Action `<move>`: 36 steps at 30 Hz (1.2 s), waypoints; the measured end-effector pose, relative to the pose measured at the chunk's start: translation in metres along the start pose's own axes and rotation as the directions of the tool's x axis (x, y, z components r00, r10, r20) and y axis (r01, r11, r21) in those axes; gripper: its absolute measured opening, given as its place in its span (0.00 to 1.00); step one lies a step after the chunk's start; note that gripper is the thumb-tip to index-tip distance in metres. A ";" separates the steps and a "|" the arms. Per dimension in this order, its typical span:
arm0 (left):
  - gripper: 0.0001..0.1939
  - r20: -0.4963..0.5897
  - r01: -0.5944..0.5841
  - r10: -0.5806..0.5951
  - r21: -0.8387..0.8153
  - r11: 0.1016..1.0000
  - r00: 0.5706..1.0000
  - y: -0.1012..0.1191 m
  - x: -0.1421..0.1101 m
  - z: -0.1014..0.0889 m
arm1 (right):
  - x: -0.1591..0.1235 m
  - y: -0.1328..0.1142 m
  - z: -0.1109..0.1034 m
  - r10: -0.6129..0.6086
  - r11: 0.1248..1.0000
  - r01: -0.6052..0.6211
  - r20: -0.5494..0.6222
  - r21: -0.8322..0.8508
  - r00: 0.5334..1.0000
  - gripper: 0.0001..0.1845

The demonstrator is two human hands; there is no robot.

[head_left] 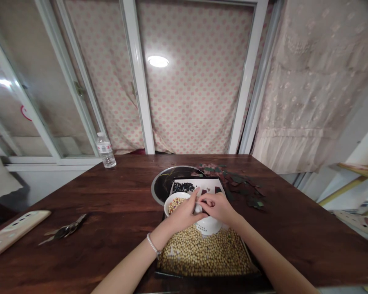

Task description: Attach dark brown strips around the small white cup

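My left hand (187,207) and my right hand (215,206) meet above a tray (207,278). The right thumb and forefinger are pinched together, and what they hold is too small to make out. The left fingers curve around a small whitish thing (198,208) between the hands, its kind unclear. Under my hands is a white bowl (209,227) with a small dark pattern, its inside mostly hidden. Left of it, another white bowl (167,207) contains small multicoloured beads (176,203). Many round, tan, bean-like pieces (205,253) fill the near part of the tray.
Small black pieces (183,187) lie in the tray's far white section. Behind it is a round dark plate (160,185); dark red and green scraps (241,181) spread rightward. A water bottle (106,151), keys (66,230) and a phone (16,230) are on the left.
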State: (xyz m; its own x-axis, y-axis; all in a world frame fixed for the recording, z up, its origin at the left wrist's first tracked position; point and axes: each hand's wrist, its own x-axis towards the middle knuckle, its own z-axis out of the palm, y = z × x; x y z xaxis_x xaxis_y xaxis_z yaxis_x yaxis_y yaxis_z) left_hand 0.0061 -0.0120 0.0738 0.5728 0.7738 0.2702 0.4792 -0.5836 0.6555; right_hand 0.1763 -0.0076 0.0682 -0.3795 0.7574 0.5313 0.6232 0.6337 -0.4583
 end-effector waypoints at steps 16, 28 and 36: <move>0.49 0.000 0.011 -0.011 -0.045 0.999 1.000 -0.004 0.000 -0.003 | 0.005 0.025 -0.002 0.282 0.880 -0.155 -0.231 0.449 0.931 0.15; 0.49 0.023 -0.005 0.006 -0.037 0.999 1.000 -0.005 0.002 -0.004 | 0.001 0.022 0.008 0.325 0.805 -0.179 -0.169 0.566 0.930 0.12; 0.34 -0.066 -0.179 0.195 0.191 0.965 0.979 0.010 -0.002 -0.010 | 0.002 0.033 0.004 0.431 0.741 -0.175 -0.260 0.649 0.864 0.13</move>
State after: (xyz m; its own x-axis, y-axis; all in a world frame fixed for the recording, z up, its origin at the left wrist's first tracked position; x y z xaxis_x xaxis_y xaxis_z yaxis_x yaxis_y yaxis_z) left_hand 0.0034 -0.0174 0.0867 0.6102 0.6600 0.4383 0.4870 -0.7488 0.4495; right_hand 0.1931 0.0153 0.0515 0.1190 0.8867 0.4467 0.0845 0.4392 -0.8944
